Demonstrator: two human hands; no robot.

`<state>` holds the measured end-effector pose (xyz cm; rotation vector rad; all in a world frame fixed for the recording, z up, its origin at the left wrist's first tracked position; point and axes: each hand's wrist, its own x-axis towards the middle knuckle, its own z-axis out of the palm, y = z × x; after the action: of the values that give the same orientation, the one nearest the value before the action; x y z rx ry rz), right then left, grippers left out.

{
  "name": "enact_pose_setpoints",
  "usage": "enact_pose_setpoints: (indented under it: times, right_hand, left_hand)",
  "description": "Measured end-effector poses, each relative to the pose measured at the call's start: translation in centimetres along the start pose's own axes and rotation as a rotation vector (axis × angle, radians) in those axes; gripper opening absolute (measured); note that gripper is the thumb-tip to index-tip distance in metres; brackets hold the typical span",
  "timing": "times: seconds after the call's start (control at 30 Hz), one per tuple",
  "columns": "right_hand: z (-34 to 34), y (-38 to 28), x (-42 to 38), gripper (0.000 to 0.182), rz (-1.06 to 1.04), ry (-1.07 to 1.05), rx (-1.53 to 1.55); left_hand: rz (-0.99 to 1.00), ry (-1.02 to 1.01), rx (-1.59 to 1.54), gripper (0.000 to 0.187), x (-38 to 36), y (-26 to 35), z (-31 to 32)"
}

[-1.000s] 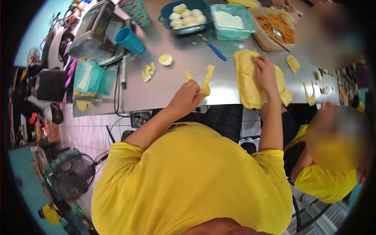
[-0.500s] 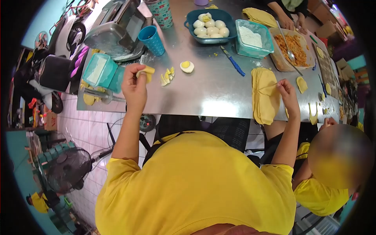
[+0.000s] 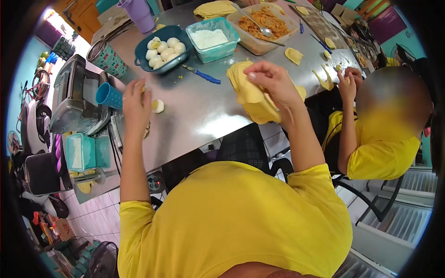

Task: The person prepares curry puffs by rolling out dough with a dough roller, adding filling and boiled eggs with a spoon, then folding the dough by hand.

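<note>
Yellow, floppy dough sheets [image 3: 252, 92] fold beneath the right hand [image 3: 273, 83].

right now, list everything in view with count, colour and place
table: one, silver, centre
eggs: about nine, white, in blue dish
tubs: two, teal, back and left
filling: one tub, orange, back
knife: one, blue handle, by eggs
cup: one, blue, left
tumbler: one, patterned teal, behind cup
pitcher: one, purple, back
machine: one, silver, left
cut egg: one, white, left
held dough: layers unclear, yellow, centre
dough pieces: several, yellow, right
co-worker: one, yellow shirt, right
left hand: one, by cup, grip unclear
right hand: one, grip on held dough
</note>
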<state>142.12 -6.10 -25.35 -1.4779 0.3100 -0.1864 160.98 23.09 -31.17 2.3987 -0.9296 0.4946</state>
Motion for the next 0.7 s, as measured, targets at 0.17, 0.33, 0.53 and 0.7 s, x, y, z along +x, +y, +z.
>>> enact_pose_setpoints:
  times: [0.17, 0.33, 0.53, 0.7]
  right_hand:
    - [4.2, -0.4, 1.2, 0.035, -0.037, -0.315, 0.203]
    - [6.3, 0.1, 2.0, 0.05, -0.113, -0.417, 0.2]
    - [7.3, 0.8, 2.5, 0.043, -0.073, -0.369, -0.043]
    - [7.6, 0.9, 3.3, 0.036, -0.073, -0.34, -0.091]
  left_hand:
    - [0.197, -0.258, -0.755, 0.06, -0.6, 9.8, -0.8]
    - [-0.12, -0.37, -1.214, 0.047, 0.1, 8.2, -0.7]
    - [-0.318, -0.404, -1.098, 0.02, 0.1, 8.0, -1.5]
    - [-0.626, -0.435, -1.316, 0.024, 0.9, 7.5, -2.0]
